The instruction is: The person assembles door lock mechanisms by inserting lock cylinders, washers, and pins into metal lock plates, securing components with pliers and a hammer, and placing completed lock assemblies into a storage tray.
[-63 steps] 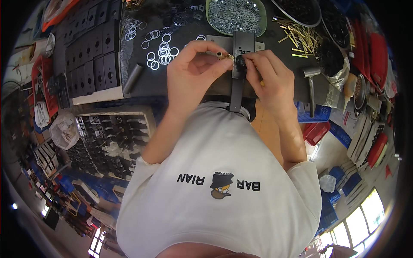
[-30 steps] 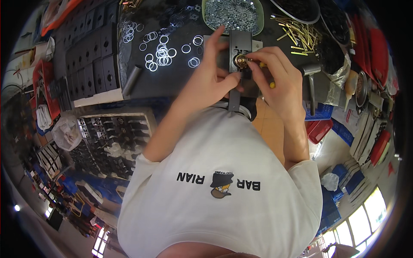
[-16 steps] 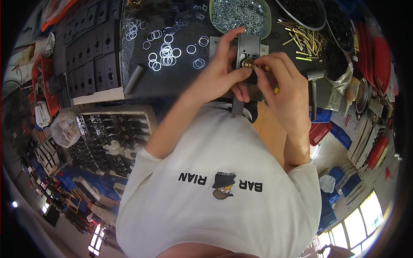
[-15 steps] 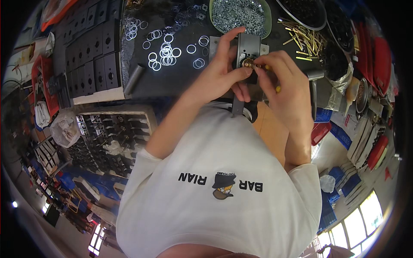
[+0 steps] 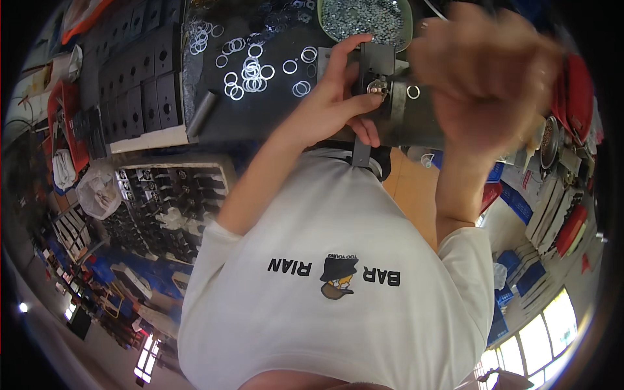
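Observation:
My left hand (image 5: 335,97) is closed round a long dark metal plate (image 5: 378,58), with the thumb against a round brass-coloured fitting (image 5: 377,86) set in its face. The plate's lower end (image 5: 361,153) points toward my shirt. My right hand (image 5: 487,84) is apart from the plate, raised over the right part of the bench. Motion smears its fingers, and I cannot make out whether anything is in them. A single pale ring (image 5: 413,92) lies between the plate and my right hand.
A green bowl (image 5: 409,29) of small metal parts stands behind the plate. Thin metal rings (image 5: 252,73) lie scattered to the left, beside a dark cylinder (image 5: 203,116) and rows of dark plates (image 5: 148,107). A tray of fittings (image 5: 227,179) sits lower left; red bins (image 5: 575,97) stand at right.
My right hand has left the fitting and moved up and to the right, covering the brass-coloured rods. The left hand still holds the plate in nearly the same place.

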The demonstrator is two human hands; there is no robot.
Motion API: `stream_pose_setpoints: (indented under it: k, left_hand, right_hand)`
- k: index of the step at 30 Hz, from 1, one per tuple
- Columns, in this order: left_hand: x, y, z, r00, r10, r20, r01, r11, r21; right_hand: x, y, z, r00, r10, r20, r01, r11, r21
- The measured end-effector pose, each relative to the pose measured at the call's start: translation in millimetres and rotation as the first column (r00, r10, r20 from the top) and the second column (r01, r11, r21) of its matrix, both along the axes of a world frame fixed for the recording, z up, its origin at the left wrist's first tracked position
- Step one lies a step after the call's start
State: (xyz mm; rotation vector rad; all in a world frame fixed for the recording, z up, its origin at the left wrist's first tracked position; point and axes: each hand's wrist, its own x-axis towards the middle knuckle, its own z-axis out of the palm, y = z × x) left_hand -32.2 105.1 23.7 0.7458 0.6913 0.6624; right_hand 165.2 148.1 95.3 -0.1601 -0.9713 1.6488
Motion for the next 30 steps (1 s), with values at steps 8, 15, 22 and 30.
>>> stream_pose_setpoints:
  k: [8,15,22,30]
  left_hand:
    - [0,-3,-8,0.999,0.043,-0.015,-0.043,0.999,0.023]
    - [3,-6,-7,0.997,0.072,-0.031,-0.07,0.996,0.053]
    - [5,-6,-7,0.997,0.075,-0.03,-0.072,0.995,0.069]
    - [8,-4,-9,0.998,0.064,0.002,-0.064,0.995,0.073]
  right_hand:
    - [-12,-15,5,0.908,-0.271,0.32,0.333,0.929,-0.159]
    - [-21,-18,-32,0.729,-0.364,0.579,0.425,0.904,0.032]
    - [-18,9,-31,0.979,-0.052,0.199,0.072,0.993,-0.096]
    - [-5,7,22,0.994,-0.112,0.013,0.108,0.974,0.2]
